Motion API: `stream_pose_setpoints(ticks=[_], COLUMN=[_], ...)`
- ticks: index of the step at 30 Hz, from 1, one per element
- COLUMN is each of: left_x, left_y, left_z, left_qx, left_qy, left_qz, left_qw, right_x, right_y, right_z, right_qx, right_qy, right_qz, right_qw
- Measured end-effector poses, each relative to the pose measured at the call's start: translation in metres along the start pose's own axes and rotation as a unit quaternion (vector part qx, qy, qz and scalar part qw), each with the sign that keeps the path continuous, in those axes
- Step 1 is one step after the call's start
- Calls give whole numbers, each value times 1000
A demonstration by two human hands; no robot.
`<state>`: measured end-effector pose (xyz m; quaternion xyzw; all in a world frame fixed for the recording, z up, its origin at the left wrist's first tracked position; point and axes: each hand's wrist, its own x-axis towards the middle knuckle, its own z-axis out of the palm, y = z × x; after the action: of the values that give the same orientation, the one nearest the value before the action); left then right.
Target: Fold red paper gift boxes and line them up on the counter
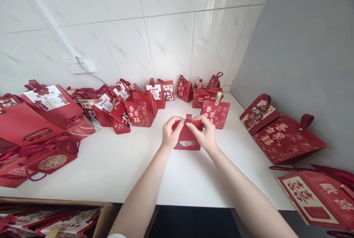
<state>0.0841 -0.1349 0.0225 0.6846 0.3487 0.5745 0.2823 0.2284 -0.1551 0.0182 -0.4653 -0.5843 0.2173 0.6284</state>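
Note:
A small red gift box (pixel 187 137) with a picture window on its front stands on the white table (pixel 124 168) in the middle. My left hand (pixel 170 133) and my right hand (pixel 205 131) both pinch its top flaps from either side, fingers closed on the folded edge by the small red tab. Much of the box's upper sides is hidden behind my fingers.
Several finished red gift boxes (pixel 138 112) line the back by the tiled wall. Bigger red boxes (pixel 41 116) crowd the left, flat red bags (pixel 284 138) lie on the right. A cardboard carton (pixel 55 219) with more sits below the front edge. A wall socket (pixel 79 65) is behind.

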Motion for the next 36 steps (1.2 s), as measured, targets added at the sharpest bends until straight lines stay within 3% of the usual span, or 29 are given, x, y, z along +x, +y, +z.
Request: stream_pose_setpoints(ticks=[5,9,18,22,28,36], left_x=[-4,-5,-5,-5,1,2], left_y=[1,0,-1,-2,2,4], left_z=[9,15,15,13,4,-1], left_qx=[-19,-16,3,10,70,60], left_qy=[-26,-4,-15,-19,-14,4], left_qz=[11,17,19,36,117,53], left_qw=[999,1000,1000,999,991,997], right_x=[3,3,3,4,4,3], right_y=[-1,1,8,11,12,11], right_z=[-5,-4,-2,-6,-10,-7], right_qx=[22,22,20,24,31,50], right_qy=[24,45,54,30,-24,-91], right_qz=[19,7,25,8,-45,-24], right_qw=[999,999,998,999,998,994])
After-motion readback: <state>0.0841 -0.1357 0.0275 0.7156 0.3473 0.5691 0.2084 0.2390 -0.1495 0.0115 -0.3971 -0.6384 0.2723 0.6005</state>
